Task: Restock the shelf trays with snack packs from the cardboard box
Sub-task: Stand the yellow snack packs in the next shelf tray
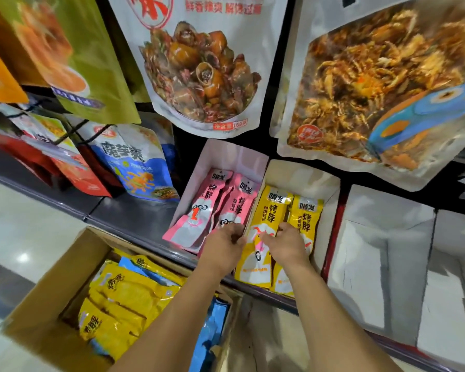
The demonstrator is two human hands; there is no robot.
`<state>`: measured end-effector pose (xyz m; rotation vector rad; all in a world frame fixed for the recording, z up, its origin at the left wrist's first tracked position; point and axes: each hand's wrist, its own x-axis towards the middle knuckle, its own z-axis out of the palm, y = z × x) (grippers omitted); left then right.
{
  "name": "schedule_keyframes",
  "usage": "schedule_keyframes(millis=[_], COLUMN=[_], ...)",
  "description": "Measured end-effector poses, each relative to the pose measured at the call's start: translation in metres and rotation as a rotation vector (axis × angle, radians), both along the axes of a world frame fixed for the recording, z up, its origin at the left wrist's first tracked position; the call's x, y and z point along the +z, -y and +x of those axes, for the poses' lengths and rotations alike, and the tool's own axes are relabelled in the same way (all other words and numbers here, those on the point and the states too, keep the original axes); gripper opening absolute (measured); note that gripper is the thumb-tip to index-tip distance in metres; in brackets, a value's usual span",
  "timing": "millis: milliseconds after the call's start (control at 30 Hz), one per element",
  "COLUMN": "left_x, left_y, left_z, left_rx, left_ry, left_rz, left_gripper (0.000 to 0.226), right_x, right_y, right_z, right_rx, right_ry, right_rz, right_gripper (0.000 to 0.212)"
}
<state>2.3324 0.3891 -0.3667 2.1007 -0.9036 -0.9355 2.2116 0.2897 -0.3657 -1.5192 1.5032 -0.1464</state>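
Two white shelf trays stand side by side on the dark shelf. The left tray (253,159) holds pink snack packs (199,210); the right tray (330,189) holds yellow snack packs (306,213). My left hand (223,248) grips the lower end of the yellow pack at the divider between the trays. My right hand (287,242) pinches the same yellow pack (269,210) from the right. Below the shelf on the floor sits an open cardboard box (38,304) with several yellow packs (124,299) and some blue ones (210,331).
Big snack bags hang above the trays: a white one with a snail picture (204,63) and one with small fried crabs (373,84). A blue-and-white bag (134,165) stands left of the pink tray. White trays (381,242) stand to the right.
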Motion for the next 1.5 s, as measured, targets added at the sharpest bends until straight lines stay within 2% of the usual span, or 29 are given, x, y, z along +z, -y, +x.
schedule_keyframes(millis=[67,133,267,400,467,800,1000,1200,1333,1500], left_x=[0.01,0.02,0.039,0.056,0.06,0.071,0.064,0.048,0.035,0.019], left_y=[-0.005,-0.014,-0.037,-0.07,-0.092,-0.213,-0.268,-0.292,-0.294,-0.29], left_z=[-0.001,-0.003,-0.006,-0.004,0.0,0.029,0.05,0.064,0.074,0.083], left_rx=[-0.007,-0.019,-0.062,-0.131,-0.17,-0.055,0.017,0.078,0.117,0.152], left_ry=[-0.007,-0.007,0.183,0.577,0.695,0.675,0.594,0.555,0.531,0.496], left_rz=[0.017,0.01,0.074,0.223,0.269,0.492,0.556,0.604,0.588,0.558], left_gripper=[0.036,0.035,0.034,0.039,0.045,0.05,0.053,0.041,0.04,0.042], right_x=[0.007,0.019,0.051,0.077,0.082,0.087,0.07,0.036,0.009,-0.016], right_y=[-0.003,-0.008,-0.027,-0.057,-0.074,-0.165,-0.209,-0.244,-0.254,-0.251], right_z=[-0.004,-0.008,-0.011,-0.005,-0.001,0.03,0.063,0.092,0.108,0.134], right_rx=[0.017,0.069,0.282,0.486,0.566,0.921,1.082,1.255,1.334,1.325], right_ry=[-0.021,-0.069,-0.275,-0.387,-0.408,-0.409,-0.401,-0.402,-0.42,-0.461], right_rz=[-0.028,-0.079,-0.259,-0.393,-0.429,-0.53,-0.632,-0.606,-0.599,-0.561], right_gripper=[0.062,0.034,0.052,0.049,0.047,0.066,0.062,0.06,0.071,0.079])
